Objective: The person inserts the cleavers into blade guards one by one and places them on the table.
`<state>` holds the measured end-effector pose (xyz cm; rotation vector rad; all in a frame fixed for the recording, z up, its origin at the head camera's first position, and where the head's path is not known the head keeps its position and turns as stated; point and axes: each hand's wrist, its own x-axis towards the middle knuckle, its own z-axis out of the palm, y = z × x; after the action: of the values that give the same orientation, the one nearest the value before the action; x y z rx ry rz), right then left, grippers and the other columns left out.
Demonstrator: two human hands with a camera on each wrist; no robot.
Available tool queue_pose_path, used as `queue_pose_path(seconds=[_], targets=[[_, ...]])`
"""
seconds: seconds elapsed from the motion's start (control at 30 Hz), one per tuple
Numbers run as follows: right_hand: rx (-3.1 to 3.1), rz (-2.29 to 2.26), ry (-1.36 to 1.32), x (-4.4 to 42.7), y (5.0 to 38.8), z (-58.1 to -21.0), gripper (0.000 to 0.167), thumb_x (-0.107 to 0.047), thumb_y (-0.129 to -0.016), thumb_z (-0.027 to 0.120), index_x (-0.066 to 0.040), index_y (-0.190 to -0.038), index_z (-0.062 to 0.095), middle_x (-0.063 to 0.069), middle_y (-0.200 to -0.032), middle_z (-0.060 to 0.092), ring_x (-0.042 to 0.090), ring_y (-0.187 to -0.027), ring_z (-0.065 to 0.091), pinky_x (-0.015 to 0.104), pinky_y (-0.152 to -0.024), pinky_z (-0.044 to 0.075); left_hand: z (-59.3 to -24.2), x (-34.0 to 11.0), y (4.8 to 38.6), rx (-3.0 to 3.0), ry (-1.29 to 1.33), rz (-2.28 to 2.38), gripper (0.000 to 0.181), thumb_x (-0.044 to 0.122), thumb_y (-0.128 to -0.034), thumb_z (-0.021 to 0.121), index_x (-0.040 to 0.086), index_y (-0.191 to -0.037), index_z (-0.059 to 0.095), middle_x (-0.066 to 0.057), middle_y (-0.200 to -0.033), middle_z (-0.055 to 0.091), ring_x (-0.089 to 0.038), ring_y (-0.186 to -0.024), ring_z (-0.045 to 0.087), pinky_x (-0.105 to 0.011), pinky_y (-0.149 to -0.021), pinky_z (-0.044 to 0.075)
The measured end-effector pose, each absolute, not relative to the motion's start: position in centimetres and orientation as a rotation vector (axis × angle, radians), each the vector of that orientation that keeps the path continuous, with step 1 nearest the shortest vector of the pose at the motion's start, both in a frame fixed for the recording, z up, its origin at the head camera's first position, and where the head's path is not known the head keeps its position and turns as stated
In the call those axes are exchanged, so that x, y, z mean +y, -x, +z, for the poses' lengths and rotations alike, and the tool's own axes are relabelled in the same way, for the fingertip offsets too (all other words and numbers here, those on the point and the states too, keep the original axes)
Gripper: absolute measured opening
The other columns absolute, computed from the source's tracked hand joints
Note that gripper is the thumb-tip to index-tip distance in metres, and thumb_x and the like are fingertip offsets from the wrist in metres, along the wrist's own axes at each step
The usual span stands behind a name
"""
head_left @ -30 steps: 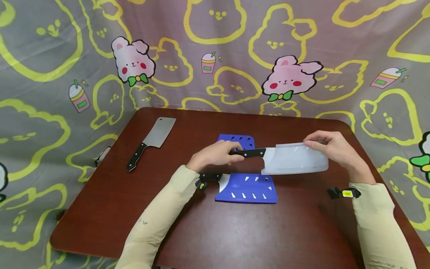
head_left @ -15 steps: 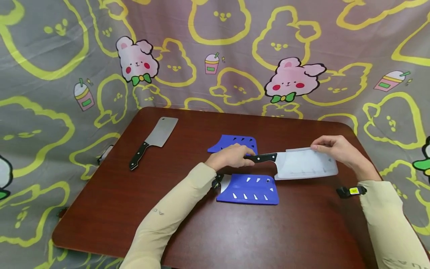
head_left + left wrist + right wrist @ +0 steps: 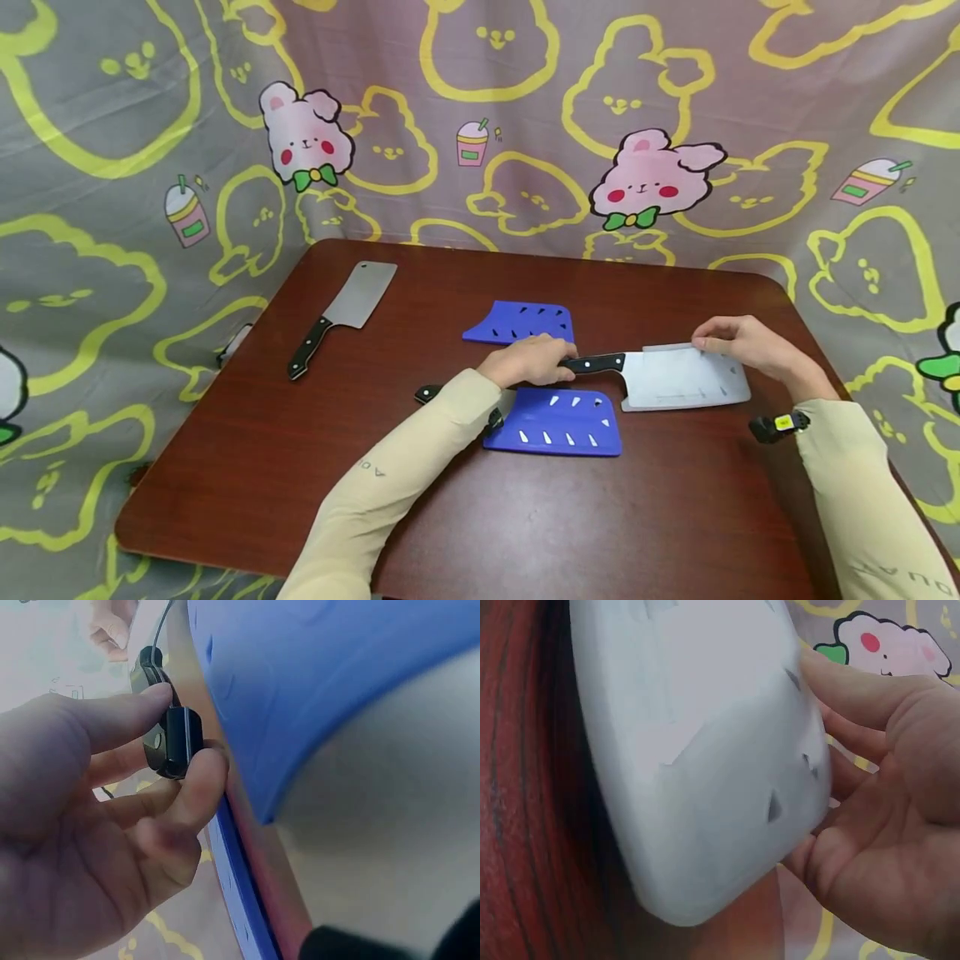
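Note:
In the head view my left hand point(image 3: 528, 360) pinches the end of a cleaver's black riveted handle point(image 3: 603, 363), the cleaver lying level from left to right. A translucent white blade cover point(image 3: 686, 379) sits over most of its blade. By the cover's upper far edge, my right hand point(image 3: 750, 346) holds it between thumb and fingers. Close to the left hand lies a second cleaver in a blue slotted cover point(image 3: 551, 423), its handle partly hidden by the left sleeve. Behind that hand is another blue cover point(image 3: 517, 322); whether it holds a blade is hidden.
A bare cleaver point(image 3: 360, 296) lies at the table's back left, handle toward the near side. The dark red-brown table point(image 3: 585, 525) has rounded corners. Patterned cloth point(image 3: 525, 125) with rabbit drawings hangs around its back and sides.
Both hands have carried the cleaver and white cover to the right and lower, closer to the table. The handle of the cleaver in the blue cover is now mostly behind the left arm.

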<state>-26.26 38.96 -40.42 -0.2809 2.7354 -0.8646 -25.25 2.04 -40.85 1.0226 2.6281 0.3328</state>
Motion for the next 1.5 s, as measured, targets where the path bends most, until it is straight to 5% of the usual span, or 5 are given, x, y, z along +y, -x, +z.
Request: queue_pose_path(seconds=[0.43,0.73,1.07,1.3,1.5], targets=[[2.719,-0.811,0.338,38.8,26.0,-39.3,0.038,-0.031,-0.101,0.054,0.000,-0.122,0.060,0.020,-0.117,0.065,0.028,-0.101,0.062,0.033,-0.078,0.052,-40.5,1.3,24.7,2.657,-0.987,0.332,0.046,0.036,-0.0988,0.057,0.017,-0.139,0.051,-0.004,-0.135,0.058,-0.018,-0.128,0.051,-0.035,-0.106,0.042],[2.695,-0.860,0.429,35.4,25.7,-38.2,0.035,-0.025,-0.100,0.056,0.001,-0.122,0.060,0.022,-0.118,0.066,0.031,-0.100,0.065,0.036,-0.079,0.055,-39.0,-1.4,24.4,2.672,-0.954,0.511,0.044,0.038,-0.0987,0.057,0.017,-0.137,0.054,-0.002,-0.118,0.064,-0.014,-0.104,0.059,-0.033,-0.091,0.048],[2.734,-0.918,0.512,31.9,26.0,-38.5,0.029,-0.024,-0.098,0.060,-0.002,-0.117,0.063,0.020,-0.111,0.066,0.035,-0.097,0.066,0.046,-0.082,0.056,-37.7,-4.5,23.3,2.699,-0.954,0.594,0.039,0.036,-0.0991,0.057,0.014,-0.131,0.058,-0.003,-0.111,0.066,-0.014,-0.096,0.060,-0.032,-0.084,0.050],[2.799,-0.939,0.586,29.4,26.1,-38.8,0.027,-0.025,-0.098,0.060,-0.008,-0.120,0.061,0.016,-0.115,0.066,0.033,-0.096,0.067,0.041,-0.080,0.057,-36.7,-7.0,22.2,2.750,-0.938,0.619,0.036,0.036,-0.0987,0.058,0.017,-0.130,0.059,0.001,-0.098,0.067,-0.010,-0.082,0.060,-0.030,-0.074,0.049],[2.825,-0.950,0.636,27.4,26.5,-39.4,0.033,-0.027,-0.098,0.060,-0.009,-0.125,0.058,0.016,-0.121,0.065,0.030,-0.103,0.065,0.047,-0.084,0.056,-35.9,-9.8,22.2,2.795,-0.849,0.679,0.039,0.035,-0.0986,0.058,0.017,-0.132,0.056,-0.001,-0.103,0.069,-0.012,-0.089,0.064,-0.033,-0.079,0.051]])
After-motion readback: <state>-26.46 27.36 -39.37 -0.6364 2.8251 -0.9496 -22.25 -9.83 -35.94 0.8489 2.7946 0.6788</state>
